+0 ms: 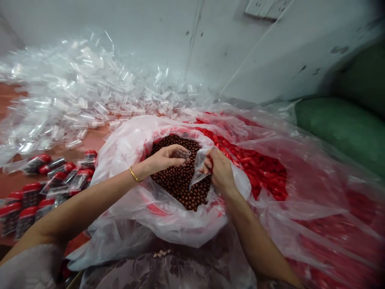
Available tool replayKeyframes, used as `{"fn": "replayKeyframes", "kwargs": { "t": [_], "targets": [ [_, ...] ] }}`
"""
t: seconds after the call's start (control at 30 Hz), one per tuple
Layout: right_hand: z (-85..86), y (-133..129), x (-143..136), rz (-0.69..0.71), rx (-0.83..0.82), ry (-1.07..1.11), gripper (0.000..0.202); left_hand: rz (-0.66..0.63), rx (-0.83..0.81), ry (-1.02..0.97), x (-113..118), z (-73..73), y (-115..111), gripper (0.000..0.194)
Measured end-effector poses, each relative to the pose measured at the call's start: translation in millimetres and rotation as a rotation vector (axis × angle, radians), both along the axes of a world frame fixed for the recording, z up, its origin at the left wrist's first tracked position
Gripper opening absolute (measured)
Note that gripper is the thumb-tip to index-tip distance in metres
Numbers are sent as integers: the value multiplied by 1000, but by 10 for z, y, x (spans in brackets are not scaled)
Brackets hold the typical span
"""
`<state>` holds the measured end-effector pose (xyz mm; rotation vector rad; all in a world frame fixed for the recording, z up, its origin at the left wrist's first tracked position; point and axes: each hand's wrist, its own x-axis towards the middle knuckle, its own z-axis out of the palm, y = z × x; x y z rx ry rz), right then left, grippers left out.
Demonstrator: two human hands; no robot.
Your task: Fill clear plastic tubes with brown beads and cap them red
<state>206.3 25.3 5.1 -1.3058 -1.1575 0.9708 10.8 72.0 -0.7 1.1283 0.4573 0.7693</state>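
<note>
A large white plastic bag point(126, 200) lies open in front of me, filled with small round brown balls point(176, 180). Over the balls, my left hand point(167, 157), with a gold bangle on its wrist, is closed around a small clear plastic container point(184, 153). What is inside the container is hard to make out. My right hand point(221, 170) is closed on a piece of clear plastic film point(198, 165) at the right side of the opening. A bit of red shows by its fingers; I cannot tell what it is.
A heap of clear plastic containers point(90, 88) spreads along the wall at the back left. Filled containers with red caps point(31, 194) lie at the left. Right of the balls, another clear bag holds red plastic pieces point(264, 172). A green sack point(339, 128) stands behind it.
</note>
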Motion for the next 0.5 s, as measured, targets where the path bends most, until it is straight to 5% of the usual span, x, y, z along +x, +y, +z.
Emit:
{"fn": "replayKeyframes", "kwargs": {
  "t": [0.1,0.2,0.37,0.5],
  "targets": [
    [94,89,-53,127,-59,116,44,37,69,-22,7,3,19,40],
    [161,126,-99,208,25,-1,30,34,158,-9,16,-5,40,39],
    [178,155,-121,169,139,-233,32,50,160,17,18,-23,50,42],
    [94,159,-117,150,69,-167,31,-3,85,55,2,21,25,38]
  ]
}}
